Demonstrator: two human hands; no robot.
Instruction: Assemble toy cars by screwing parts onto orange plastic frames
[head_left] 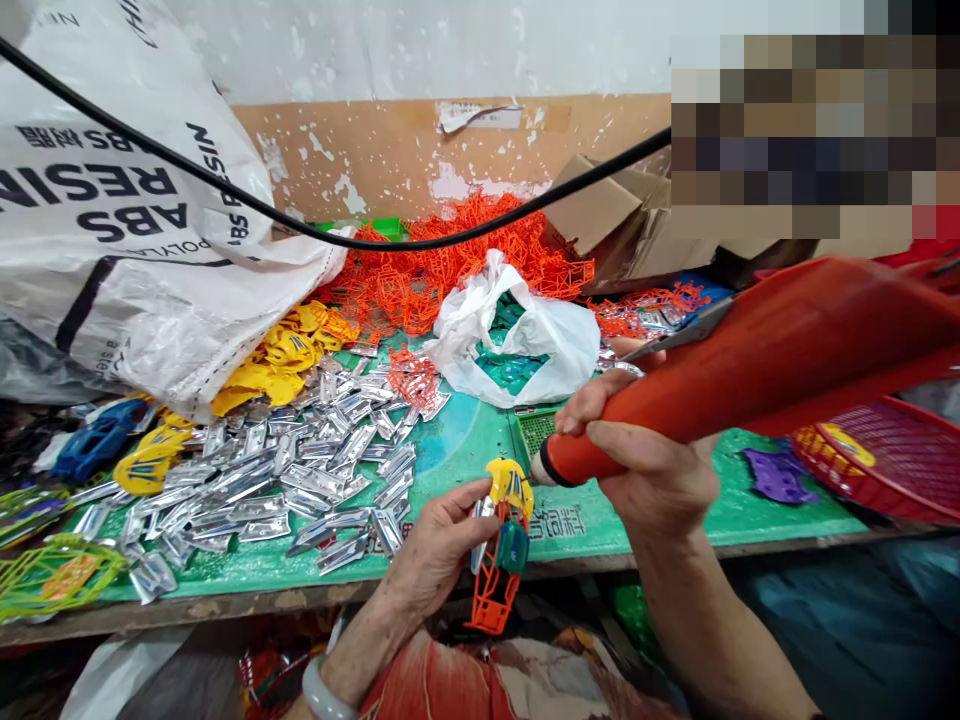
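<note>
Low in the middle of the head view, my left hand (442, 545) pinches a small toy assembly. It has a yellow part (512, 487) on top, a dark green part (511, 548) in its middle and an orange frame (493, 598) hanging below. A silver piece shows beside my left fingertips. My right hand (656, 470) is wrapped round a large red tool (720, 350), whose dark-ringed tip (546, 466) points left, close beside the yellow part. Whether tip and part touch is not clear.
Silver parts (300, 480) cover the green tabletop (450, 425) at the left, with yellow parts (289, 350) behind. Orange frames (450, 260) lie at the back, near a white bag (570, 335) of green pieces. A red basket (892, 460) stands right. A black cable (420, 243) crosses above.
</note>
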